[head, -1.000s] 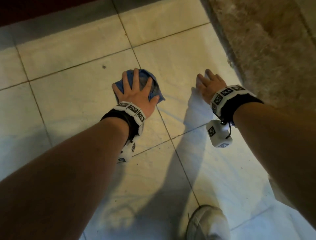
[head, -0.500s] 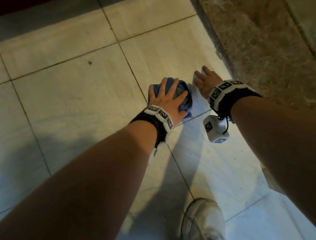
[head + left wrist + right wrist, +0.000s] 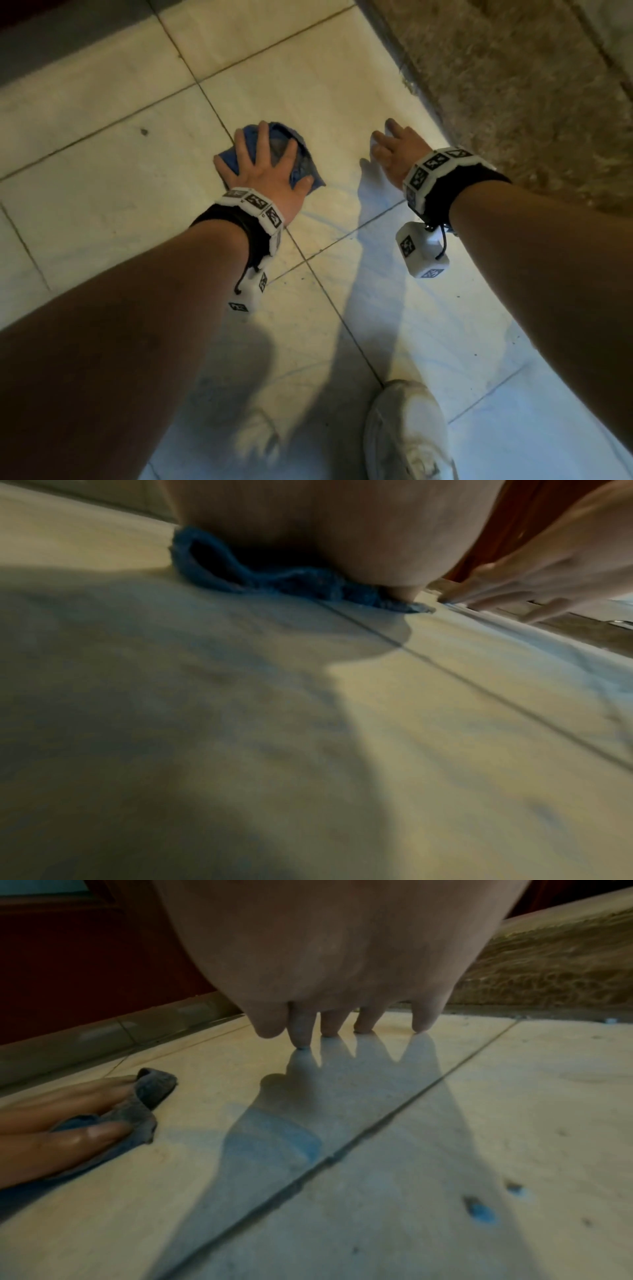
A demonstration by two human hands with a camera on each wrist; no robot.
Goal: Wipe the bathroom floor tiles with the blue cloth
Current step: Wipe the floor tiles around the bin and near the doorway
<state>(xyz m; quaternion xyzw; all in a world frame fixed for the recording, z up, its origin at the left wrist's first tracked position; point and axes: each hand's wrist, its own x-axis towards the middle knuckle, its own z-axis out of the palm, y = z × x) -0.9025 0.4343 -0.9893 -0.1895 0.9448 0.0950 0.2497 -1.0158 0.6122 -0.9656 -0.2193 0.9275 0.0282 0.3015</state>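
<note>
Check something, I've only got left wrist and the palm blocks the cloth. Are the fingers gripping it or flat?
Observer: Flat. The head view shows the left hand spread over the cloth, fingers straight.
Operator: Right hand holding anything?
Observer: No. The right wrist view shows its fingertips propped on bare tile.
Operator: Any dirt near the cloth?
Observer: A dark speck sits on the tile to the cloth's left in the head view.
</note>
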